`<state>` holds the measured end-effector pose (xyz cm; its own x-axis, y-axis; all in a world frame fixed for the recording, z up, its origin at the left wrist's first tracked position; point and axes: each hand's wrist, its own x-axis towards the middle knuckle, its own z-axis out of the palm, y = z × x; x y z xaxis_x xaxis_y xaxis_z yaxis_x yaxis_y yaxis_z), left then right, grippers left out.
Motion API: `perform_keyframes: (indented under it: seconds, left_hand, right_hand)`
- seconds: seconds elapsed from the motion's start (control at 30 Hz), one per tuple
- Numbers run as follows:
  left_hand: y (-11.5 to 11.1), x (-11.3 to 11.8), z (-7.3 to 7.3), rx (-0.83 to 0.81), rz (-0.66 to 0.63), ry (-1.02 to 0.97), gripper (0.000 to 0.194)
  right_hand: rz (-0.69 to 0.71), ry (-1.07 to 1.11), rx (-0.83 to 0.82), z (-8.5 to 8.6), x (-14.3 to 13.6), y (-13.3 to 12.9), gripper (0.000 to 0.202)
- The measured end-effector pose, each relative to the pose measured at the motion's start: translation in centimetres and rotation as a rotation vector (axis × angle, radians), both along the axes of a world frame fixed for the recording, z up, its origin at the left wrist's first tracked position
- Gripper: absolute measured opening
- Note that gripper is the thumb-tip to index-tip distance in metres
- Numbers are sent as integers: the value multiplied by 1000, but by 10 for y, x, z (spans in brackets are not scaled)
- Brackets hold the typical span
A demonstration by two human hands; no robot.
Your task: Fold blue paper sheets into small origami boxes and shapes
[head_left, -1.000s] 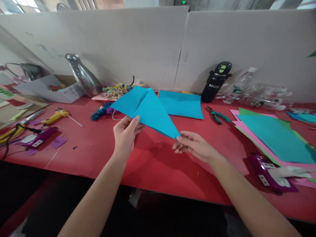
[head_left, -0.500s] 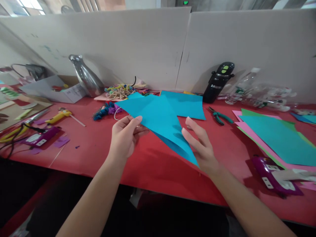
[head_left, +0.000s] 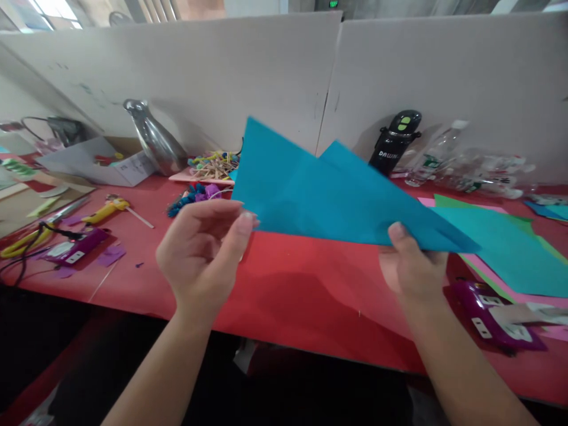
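Observation:
A folded sheet of blue paper [head_left: 310, 201] is held up above the red table, its straight lower edge toward me and two peaks pointing up. My right hand [head_left: 415, 260] grips that lower edge toward the right, thumb in front and fingers behind. At the lower left corner, my left hand [head_left: 202, 254] has its thumb and fingertips closed on the paper. Behind the sheet, part of the table is hidden, including where another blue piece lay.
A steel jug [head_left: 155, 139], a tray of small sticks [head_left: 215, 165] and a black bottle [head_left: 393, 142] stand along the white partition [head_left: 266, 77]. Coloured paper sheets [head_left: 510, 248] and a purple power strip [head_left: 492, 319] are at right; a yellow glue gun [head_left: 106, 210] lies left.
The blue paper has been raised and turned, its fold now running along the bottom. My right hand has moved right and closed on it; my left hand has shifted slightly left.

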<state>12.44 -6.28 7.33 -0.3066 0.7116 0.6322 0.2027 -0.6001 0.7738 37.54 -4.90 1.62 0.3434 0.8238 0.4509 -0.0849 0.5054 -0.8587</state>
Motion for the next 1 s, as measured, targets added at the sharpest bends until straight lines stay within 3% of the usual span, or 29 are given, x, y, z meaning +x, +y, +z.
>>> perform_keyframes:
  seconds: [0.07,0.13,0.27,0.33,0.5,0.7,0.83,1.0]
  left_hand:
    - [8,-10,1,78,28,37,22]
    - [17,-21,1,15,-81,-1,29]
    - [30,-36,-7,-571,-513,-129,55]
    - [34,-38,-15,-741,-637,-145,60]
    - [44,-32,-41,-880,-641,31,61]
    - [53,-26,-64,-807,-602,228,46]
    - [54,-25,-67,-759,-566,289,41]
    - [50,-27,-57,-741,-523,372,34]
  right_hand:
    - [112,160,-56,5,7,8,35]
    - [244,230,-210,7,14,15,39]
    - [368,189,-531,-3,19,23,45]
    - [390,128,-595,-11,17,25,43]
    - [399,140,-702,-23,13,31,36]
    - [422,131,-778,-30,16,37,34]
    - [391,129,-749,-31,16,39,39]
    - [313,164,-641,-29,14,39,33]
